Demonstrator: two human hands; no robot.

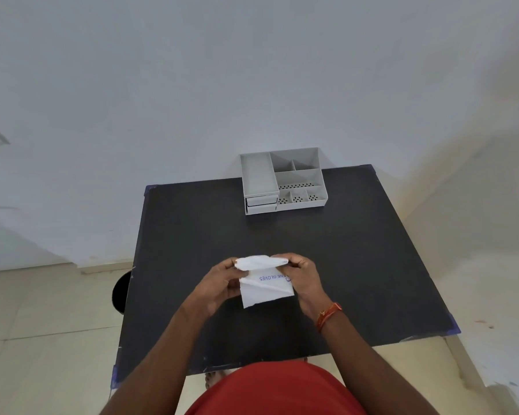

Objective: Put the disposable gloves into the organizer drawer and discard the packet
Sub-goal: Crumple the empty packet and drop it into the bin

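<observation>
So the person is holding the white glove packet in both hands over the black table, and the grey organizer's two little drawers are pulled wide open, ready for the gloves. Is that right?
Not quite. The head view shows both drawers of the grey organizer pushed in, not pulled open. The rest holds: the left hand and right hand hold the white glove packet over the black table.
</observation>
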